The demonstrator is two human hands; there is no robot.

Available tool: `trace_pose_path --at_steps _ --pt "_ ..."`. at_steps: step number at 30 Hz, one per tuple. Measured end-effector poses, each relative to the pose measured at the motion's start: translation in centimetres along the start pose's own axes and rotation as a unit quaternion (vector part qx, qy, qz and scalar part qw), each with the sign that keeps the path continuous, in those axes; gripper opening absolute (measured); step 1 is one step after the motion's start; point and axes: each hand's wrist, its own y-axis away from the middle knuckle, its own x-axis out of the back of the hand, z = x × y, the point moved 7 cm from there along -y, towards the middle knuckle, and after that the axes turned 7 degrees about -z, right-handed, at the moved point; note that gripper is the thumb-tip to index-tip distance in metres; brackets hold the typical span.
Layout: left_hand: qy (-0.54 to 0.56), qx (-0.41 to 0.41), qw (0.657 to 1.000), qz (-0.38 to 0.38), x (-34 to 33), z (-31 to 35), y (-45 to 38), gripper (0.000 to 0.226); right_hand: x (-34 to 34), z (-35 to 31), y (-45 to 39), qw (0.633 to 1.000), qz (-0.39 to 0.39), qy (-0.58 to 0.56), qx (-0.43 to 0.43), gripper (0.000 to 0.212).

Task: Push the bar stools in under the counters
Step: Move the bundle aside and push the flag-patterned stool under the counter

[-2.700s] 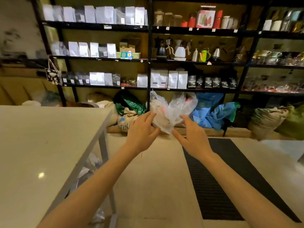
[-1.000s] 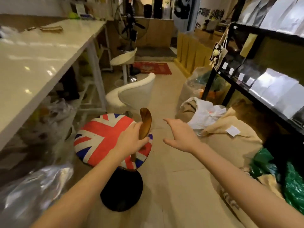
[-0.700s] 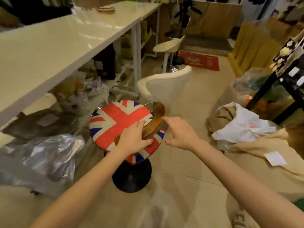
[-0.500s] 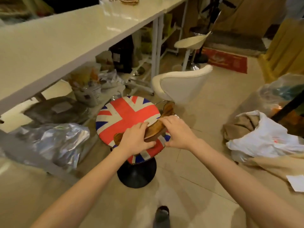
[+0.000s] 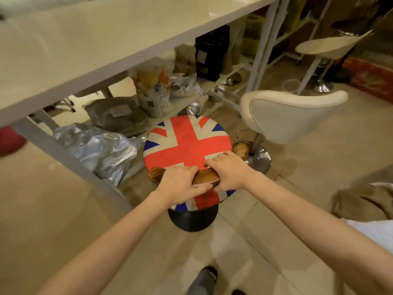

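A: What do we have off to the left of our hands?

B: The white desk [image 5: 89, 45], smooth and glossy, its slab edge running diagonally above and left of them. Under it a crinkled silver foil bag [image 5: 100, 147] lies on the floor, with a flat dark pouch [image 5: 121, 116] behind it and a printed paper bag [image 5: 154, 90] standing upright.

A: And our left hand [image 5: 180, 185]?

B: It is curled over the curved wooden backrest [image 5: 207, 177] of the flag stool [image 5: 185, 145], fingers wrapped round the polished bar. Our right hand [image 5: 228, 170] clamps the same bar just beside it, the two nearly touching.

A: Where does the stool sit?

B: Directly ahead of both hands, out on the tiled floor [image 5: 244, 241] in front of the desk's edge. Its round padded seat is printed fabric in red, white and blue; a round black base [image 5: 192, 219] shows below our wrists.

A: To the right of our hands?

B: A white bucket-shaped stool [image 5: 293, 113], softly upholstered, on a chrome post and disc foot [image 5: 260, 159]. Farther beyond it stands another pale stool [image 5: 327, 44] with a flat oval seat.
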Motion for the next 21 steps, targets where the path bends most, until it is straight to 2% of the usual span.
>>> trace_pose_path --at_steps 8,12,21 --pt "-0.062 0.057 0.996 0.003 -0.2 0.2 -0.4 0.073 0.3 -0.1 -0.7 0.995 0.02 0.029 0.097 0.054" --pt "-0.039 0.07 0.997 -0.005 0.3 0.0 -0.8 0.059 0.3 0.1 -1.2 0.993 0.03 0.034 0.105 0.055" --pt "-0.051 0.096 0.994 0.003 1.0 -1.0 -2.0 0.053 0.7 0.9 -3.0 0.99 0.037 0.067 0.122 0.063"
